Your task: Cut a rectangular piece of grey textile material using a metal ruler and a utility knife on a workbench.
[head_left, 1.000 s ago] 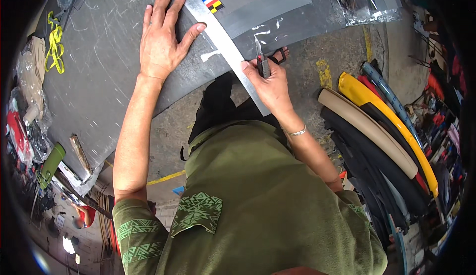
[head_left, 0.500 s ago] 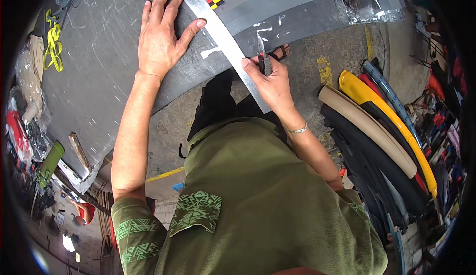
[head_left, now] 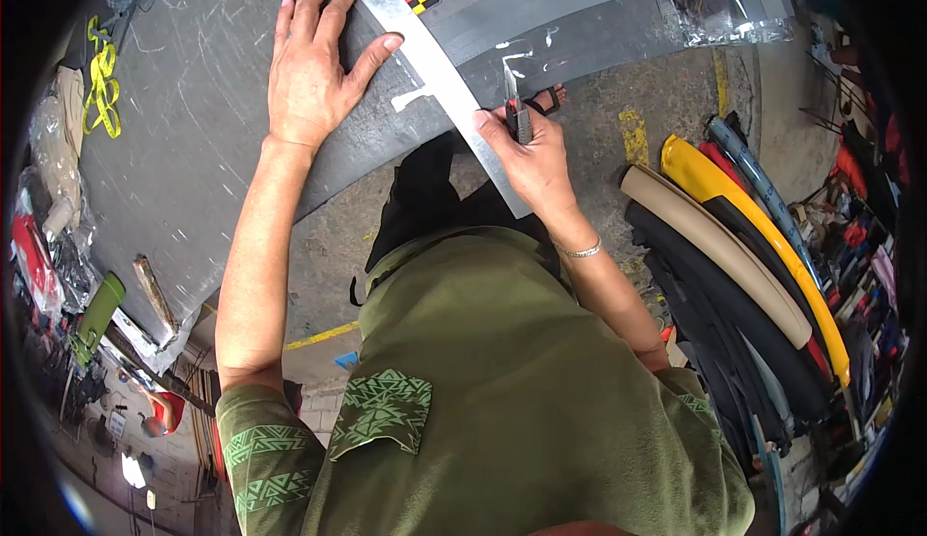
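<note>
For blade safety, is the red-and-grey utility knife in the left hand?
No, the right hand grips the knife, while the left hand lies palm-down by the long, flat, silver metal ruler.

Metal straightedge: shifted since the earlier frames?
No, no visible shift. Its near end and edge keep the same offset from the white patch on the grey tabletop; the metal straightedge and patch drift up the picture together.

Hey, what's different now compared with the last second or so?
Only a slight shift of the view; nothing was clearly moved, taken or let go. As before, the left hand lies spread with its thumb at the ruler, and the right hand holds the knife.
</note>
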Demonstrator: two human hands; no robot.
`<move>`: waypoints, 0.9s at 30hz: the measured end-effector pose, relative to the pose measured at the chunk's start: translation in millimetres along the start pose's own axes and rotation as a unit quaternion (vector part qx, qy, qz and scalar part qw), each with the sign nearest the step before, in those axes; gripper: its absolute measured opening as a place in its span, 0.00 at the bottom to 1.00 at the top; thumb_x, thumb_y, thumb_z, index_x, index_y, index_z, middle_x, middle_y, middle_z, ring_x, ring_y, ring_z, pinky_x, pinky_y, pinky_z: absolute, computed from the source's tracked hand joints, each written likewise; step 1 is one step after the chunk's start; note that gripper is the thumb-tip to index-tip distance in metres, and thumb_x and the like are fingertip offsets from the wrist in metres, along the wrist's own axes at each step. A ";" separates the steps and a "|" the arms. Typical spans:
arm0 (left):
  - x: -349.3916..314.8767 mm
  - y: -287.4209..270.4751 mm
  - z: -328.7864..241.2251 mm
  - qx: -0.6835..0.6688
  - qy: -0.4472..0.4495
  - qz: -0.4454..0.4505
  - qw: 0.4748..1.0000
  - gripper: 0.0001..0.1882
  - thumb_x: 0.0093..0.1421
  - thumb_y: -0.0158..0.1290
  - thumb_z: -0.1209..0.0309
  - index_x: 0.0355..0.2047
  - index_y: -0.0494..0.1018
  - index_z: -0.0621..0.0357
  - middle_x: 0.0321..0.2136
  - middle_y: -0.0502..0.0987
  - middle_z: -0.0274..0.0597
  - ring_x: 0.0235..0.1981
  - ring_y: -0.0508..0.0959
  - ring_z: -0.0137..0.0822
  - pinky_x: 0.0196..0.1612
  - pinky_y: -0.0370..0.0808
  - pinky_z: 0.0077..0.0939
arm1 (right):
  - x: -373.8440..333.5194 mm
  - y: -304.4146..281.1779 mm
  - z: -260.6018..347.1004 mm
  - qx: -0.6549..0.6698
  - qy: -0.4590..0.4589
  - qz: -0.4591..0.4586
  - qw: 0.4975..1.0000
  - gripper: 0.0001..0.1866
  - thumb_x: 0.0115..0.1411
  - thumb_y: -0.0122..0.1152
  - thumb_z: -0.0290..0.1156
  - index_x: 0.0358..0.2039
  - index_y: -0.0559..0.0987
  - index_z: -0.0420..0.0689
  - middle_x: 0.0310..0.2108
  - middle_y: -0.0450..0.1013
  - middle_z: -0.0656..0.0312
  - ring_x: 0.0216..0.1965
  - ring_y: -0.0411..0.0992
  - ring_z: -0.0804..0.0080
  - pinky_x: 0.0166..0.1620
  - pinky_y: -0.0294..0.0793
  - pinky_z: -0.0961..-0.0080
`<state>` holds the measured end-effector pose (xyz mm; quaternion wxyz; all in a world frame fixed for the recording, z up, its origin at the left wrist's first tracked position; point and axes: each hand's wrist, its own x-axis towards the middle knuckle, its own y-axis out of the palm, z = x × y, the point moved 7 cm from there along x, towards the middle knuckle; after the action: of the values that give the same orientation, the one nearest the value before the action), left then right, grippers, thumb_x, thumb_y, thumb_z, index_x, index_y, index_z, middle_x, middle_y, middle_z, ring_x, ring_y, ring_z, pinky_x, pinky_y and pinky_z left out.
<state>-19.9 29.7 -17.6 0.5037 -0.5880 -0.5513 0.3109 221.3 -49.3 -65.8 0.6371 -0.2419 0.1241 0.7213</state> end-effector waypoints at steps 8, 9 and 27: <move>1.9 -0.9 -0.2 0.013 -0.002 0.000 1.000 0.42 0.61 0.58 0.38 0.65 0.69 0.54 0.67 0.66 0.49 0.71 0.61 0.47 0.75 0.53 0.51 | -1.2 -0.8 2.6 -0.042 -0.034 -0.026 0.998 0.14 0.64 0.69 0.35 0.29 0.79 0.37 0.19 0.68 0.68 0.24 0.63 0.85 0.30 0.67 0.79; 1.6 -0.7 -1.4 0.004 -0.007 0.002 1.000 0.42 0.61 0.58 0.39 0.65 0.69 0.54 0.66 0.66 0.50 0.71 0.61 0.48 0.75 0.53 0.52 | -2.4 -1.1 1.1 -0.045 -0.037 -0.029 0.998 0.13 0.64 0.69 0.34 0.30 0.79 0.38 0.19 0.68 0.67 0.24 0.64 0.84 0.30 0.68 0.78; 0.0 -1.3 -1.0 -0.004 -0.023 0.017 1.000 0.42 0.61 0.57 0.38 0.67 0.67 0.53 0.69 0.63 0.49 0.73 0.59 0.49 0.75 0.51 0.52 | -2.0 0.4 0.5 -0.039 -0.032 -0.012 0.999 0.11 0.64 0.69 0.31 0.31 0.78 0.38 0.21 0.71 0.71 0.26 0.64 0.86 0.32 0.68 0.81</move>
<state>-19.4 29.2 -16.2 0.4829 -0.5921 -0.5542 0.3304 220.9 -50.8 -64.4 0.6391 -0.2454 0.0725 0.7253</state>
